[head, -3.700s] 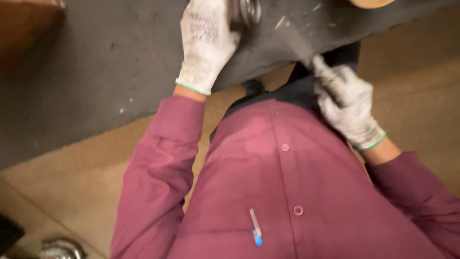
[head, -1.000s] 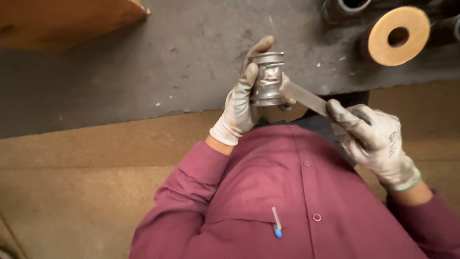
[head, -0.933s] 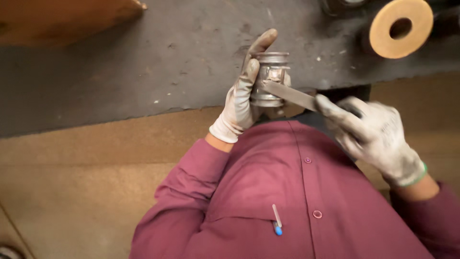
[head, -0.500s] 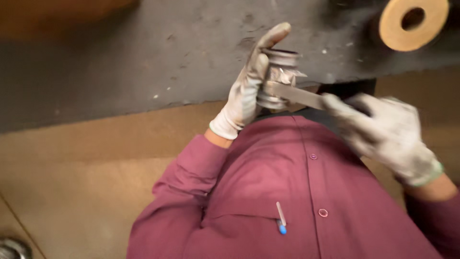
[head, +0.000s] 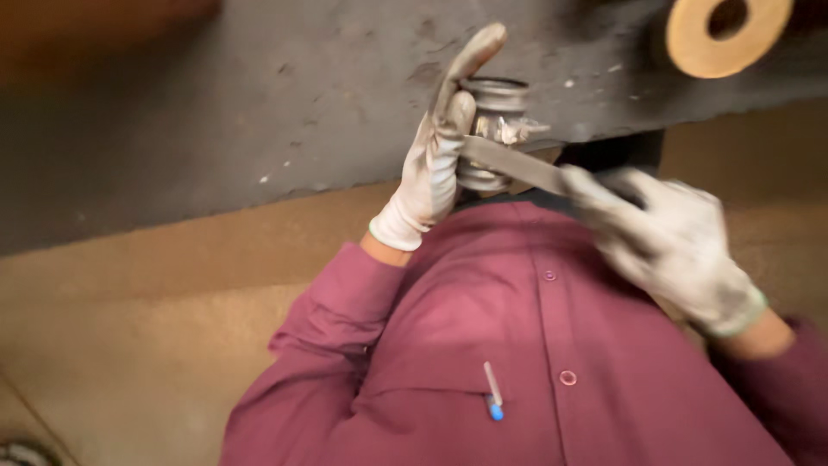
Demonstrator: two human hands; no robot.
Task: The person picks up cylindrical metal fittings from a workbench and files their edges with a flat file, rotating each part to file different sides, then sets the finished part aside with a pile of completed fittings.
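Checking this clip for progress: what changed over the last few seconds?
The left hand brought the metal fitting from the bench toward the chest; the right hand laid the flat file across it. Both grips and gloves stayed unchanged.

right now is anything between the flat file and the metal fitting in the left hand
Nothing visible. The flat file, held by the right hand, lies straight across the grey metal fitting, which the left hand grips from its side. The fingers stay off the file's path.
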